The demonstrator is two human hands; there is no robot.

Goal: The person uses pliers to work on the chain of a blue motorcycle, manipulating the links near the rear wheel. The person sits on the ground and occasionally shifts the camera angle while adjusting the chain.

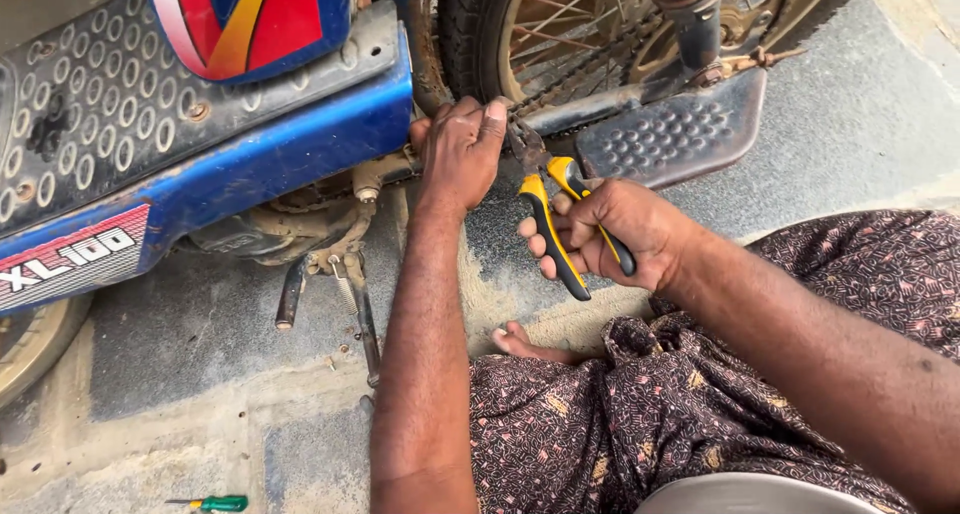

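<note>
Right hand (625,236) – pliers (553,214) – chain (560,86)

Count: two hands (462,149) (615,234), one pair of pliers (550,209), one screwdriver (215,502), one spoked wheel (560,24), one footrest (670,134).

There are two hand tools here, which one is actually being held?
The yellow-and-black pliers, gripped in the right hand. The green screwdriver lies alone on the ground.
</note>
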